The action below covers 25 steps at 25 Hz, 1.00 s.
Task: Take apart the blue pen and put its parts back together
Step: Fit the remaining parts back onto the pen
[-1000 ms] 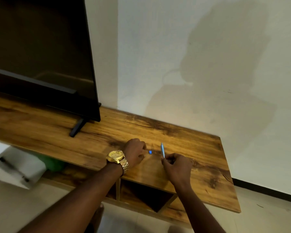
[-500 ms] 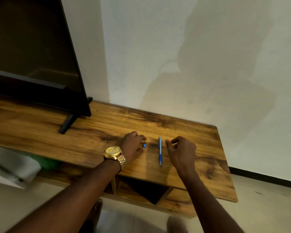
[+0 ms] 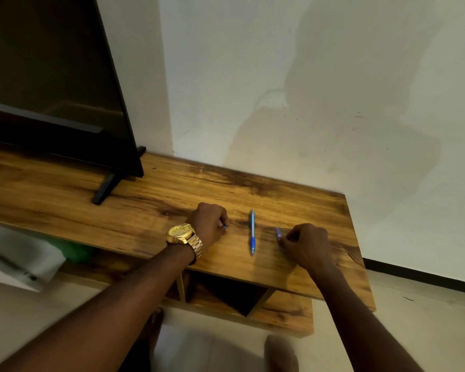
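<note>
The blue pen (image 3: 252, 232) lies on the wooden stand (image 3: 151, 210) between my hands, its tip toward me. My left hand (image 3: 208, 224), with a gold watch on the wrist, rests as a closed fist left of the pen. A small blue pen part (image 3: 224, 226) peeks out at its fingertips. My right hand (image 3: 306, 242) sits right of the pen, fingers curled. Its fingertips pinch a small bluish piece (image 3: 278, 232), which is blurred.
A black TV (image 3: 51, 89) stands on the stand's left half, with a foot (image 3: 105, 189) reaching toward the front. The wall (image 3: 279, 103) rises right behind. The stand's right edge (image 3: 357, 251) is close to my right hand. Open shelves (image 3: 226, 294) lie below.
My right hand laid the pen down on the stand, then moved off to the right, where a small bluish piece now shows at its fingertips. My left hand stayed closed on its blue part.
</note>
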Available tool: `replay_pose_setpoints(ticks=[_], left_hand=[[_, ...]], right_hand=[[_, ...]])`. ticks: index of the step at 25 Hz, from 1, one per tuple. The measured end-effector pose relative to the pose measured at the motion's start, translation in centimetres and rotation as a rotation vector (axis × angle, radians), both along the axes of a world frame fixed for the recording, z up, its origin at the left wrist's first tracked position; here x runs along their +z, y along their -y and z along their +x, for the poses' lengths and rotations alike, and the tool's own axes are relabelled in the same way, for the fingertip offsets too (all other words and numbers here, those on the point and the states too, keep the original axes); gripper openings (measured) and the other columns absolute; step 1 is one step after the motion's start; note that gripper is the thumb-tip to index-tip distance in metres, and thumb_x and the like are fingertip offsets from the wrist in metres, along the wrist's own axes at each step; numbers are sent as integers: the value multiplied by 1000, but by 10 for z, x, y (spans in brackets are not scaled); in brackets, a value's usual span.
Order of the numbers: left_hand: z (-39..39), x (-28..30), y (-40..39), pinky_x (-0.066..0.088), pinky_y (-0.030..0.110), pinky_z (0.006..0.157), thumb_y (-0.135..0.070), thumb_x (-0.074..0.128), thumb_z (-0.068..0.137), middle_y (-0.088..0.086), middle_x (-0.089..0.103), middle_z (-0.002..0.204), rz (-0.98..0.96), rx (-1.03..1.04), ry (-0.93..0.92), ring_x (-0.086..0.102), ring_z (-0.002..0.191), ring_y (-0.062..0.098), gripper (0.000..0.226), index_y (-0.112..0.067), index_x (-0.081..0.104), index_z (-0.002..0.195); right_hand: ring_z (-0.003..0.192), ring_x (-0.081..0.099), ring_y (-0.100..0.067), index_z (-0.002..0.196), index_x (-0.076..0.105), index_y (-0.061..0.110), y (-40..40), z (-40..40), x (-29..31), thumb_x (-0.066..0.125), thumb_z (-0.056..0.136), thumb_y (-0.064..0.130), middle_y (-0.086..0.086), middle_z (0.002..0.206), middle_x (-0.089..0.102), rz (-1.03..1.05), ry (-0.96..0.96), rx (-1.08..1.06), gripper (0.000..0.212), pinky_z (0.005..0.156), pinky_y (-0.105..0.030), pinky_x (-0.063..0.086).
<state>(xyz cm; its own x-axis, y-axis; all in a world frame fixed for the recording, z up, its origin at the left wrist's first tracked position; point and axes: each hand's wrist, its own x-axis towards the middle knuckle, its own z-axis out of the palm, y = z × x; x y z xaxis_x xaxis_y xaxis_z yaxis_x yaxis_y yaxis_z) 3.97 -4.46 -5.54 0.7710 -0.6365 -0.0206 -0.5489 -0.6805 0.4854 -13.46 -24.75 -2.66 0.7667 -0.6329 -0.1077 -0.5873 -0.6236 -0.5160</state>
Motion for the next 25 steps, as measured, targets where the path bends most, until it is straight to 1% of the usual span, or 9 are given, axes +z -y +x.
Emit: replay_pose_setpoints(ticks=[3,6,7,11,14,15,17,19,25], left_hand=[[0,11,-9,65,35,86,-9,87,85,6,83,90,-132,70,-103,79,85,17,12,-13,85,95],[-5,30,-14,62,18,75,-17,92,83,-2,82,87,-311,146,-201,73,75,2,16,-16,86,97],[-6,37,-15,62,17,73,-19,93,82,-5,82,87,-380,164,-244,74,76,0,16,-17,87,97],[-14,63,-18,68,27,73,-17,90,84,-1,85,92,-663,206,-442,82,86,11,17,-15,86,100],[-20,75,-18,67,27,76,-14,87,88,6,86,95,-830,148,-582,83,90,17,18,-14,85,106],[-21,79,-18,66,27,77,-14,86,89,7,86,97,-883,127,-614,83,90,16,19,-14,84,108],[-22,82,-20,65,23,76,-14,85,89,8,86,98,-966,112,-669,82,87,13,19,-14,84,108],[-23,83,-22,65,21,75,-14,84,89,8,86,98,-993,114,-703,81,84,11,17,-16,85,106],[-26,83,-23,66,28,83,-15,84,90,8,86,98,-879,102,-682,83,93,19,18,-14,84,109]], right_hand=[[84,75,-23,97,80,8,-5,5,-6,81,96,34,-10,96,78,-29,-19,11,25,76,-47,67],[83,74,-24,94,77,8,-7,11,-11,82,94,29,-10,94,76,-35,-37,-2,22,76,-50,67],[82,74,-25,93,77,7,-8,13,-10,82,95,31,-11,92,76,-32,-46,-5,24,76,-50,67],[86,73,-29,96,76,3,-13,15,5,73,101,37,-16,96,77,-28,-110,24,35,80,-51,64],[84,77,-19,99,73,15,-19,9,38,74,101,34,-3,90,81,9,94,67,20,80,-45,65],[79,79,-13,100,71,20,-24,5,49,77,99,31,1,86,82,62,214,71,11,74,-38,67],[74,80,-5,101,70,28,-40,-3,66,79,97,27,11,85,83,172,393,100,9,63,-23,65],[73,80,-4,102,71,28,-54,-7,71,78,98,26,15,86,82,209,461,125,9,63,-18,62],[75,80,-6,102,74,26,-61,5,74,79,97,25,13,86,83,246,481,150,7,68,-22,65]])
